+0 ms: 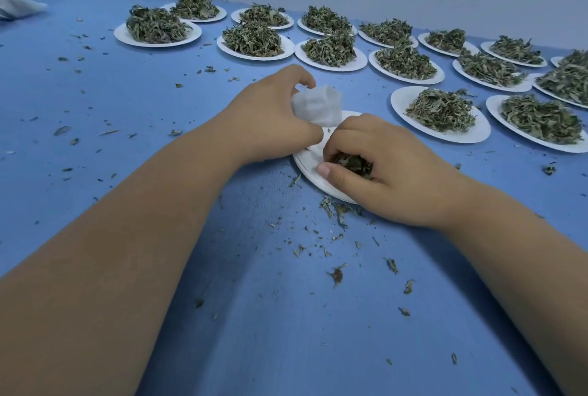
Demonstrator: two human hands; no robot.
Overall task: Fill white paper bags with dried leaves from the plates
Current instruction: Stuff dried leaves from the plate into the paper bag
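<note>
Head view: the left hand (pixel 270 115) grips a white paper bag (pixel 318 106), fingers curled over its top and thumb beneath. The bag is crumpled and held off the tabletop (pixel 127 109). It stands roughly upright, its longer side running from the left fingertips down toward the right hand (pixel 381 169); I cannot tell which way its mouth faces. The right hand, just beside the bag, is curled around a clump of dried leaves (pixel 353 161), thumb pressed in from the near side. Under both hands lies a nearly bare white plate (pixel 307 169). Beyond and right of the hands stand rows of heaped plates (pixel 399 101). Loose leaf bits (pixel 337 214) lie near the right wrist.
</note>
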